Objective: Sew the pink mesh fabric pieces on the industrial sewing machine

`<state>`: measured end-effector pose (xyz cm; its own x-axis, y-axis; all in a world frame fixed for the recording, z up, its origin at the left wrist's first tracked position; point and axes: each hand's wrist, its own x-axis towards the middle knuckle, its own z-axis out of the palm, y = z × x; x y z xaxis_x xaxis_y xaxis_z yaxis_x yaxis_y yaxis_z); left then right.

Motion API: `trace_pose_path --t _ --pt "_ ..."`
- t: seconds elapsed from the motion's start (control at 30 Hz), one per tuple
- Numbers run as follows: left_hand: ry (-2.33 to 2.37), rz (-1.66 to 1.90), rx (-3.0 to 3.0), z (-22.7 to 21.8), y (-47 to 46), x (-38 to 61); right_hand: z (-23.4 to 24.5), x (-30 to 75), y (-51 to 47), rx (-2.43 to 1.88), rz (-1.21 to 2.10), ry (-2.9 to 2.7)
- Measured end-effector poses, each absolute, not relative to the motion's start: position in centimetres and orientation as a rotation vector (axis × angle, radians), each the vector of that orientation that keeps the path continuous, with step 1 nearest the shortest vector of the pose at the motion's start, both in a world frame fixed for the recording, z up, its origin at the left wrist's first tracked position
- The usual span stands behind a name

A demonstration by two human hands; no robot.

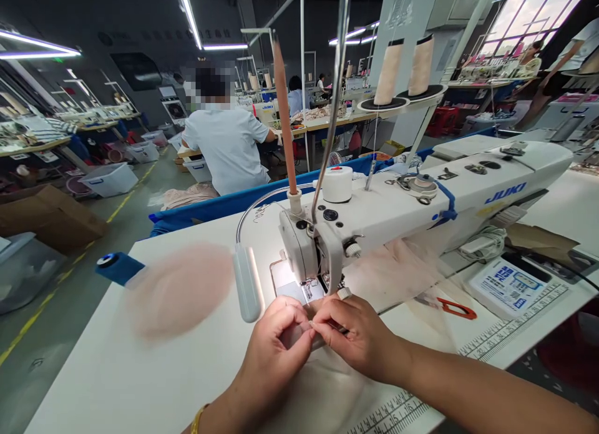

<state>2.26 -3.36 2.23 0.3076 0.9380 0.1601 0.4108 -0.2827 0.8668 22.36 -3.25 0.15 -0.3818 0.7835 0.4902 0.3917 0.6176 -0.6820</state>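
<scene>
Both my hands meet just in front of the needle of a white JUKI sewing machine [402,215]. My left hand [276,346] pinches the edge of a pale pink sheer fabric [322,384] with thumb and forefinger. My right hand [355,337] pinches the same edge, fingertips touching the left hand's. The fabric runs from under the presser foot [311,290] toward me over the white table [116,371]. More of the pink fabric [397,268] is bunched behind the machine arm.
A blurred pink fabric piece [180,290] lies left on the table beside a blue spool [116,265]. Red thread snips [456,308] and a control panel [508,284] sit right. Thread cones [405,69] stand behind. A person in a white shirt [227,147] sits at another station ahead.
</scene>
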Motion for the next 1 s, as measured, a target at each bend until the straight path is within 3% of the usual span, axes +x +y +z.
trace_pose_path --t 0.37,0.67,1.0 --pt "1.284 0.811 1.505 2.1 -3.5 2.5 1.4 22.2 -3.1 -1.083 0.975 -1.877" --pt "1.184 0.706 1.317 2.2 -3.1 2.4 0.7 22.1 -3.1 -1.120 0.949 -1.911" --pt "1.358 0.712 1.931 1.4 -2.5 2.3 0.4 21.6 -2.7 -1.271 0.791 -1.989"
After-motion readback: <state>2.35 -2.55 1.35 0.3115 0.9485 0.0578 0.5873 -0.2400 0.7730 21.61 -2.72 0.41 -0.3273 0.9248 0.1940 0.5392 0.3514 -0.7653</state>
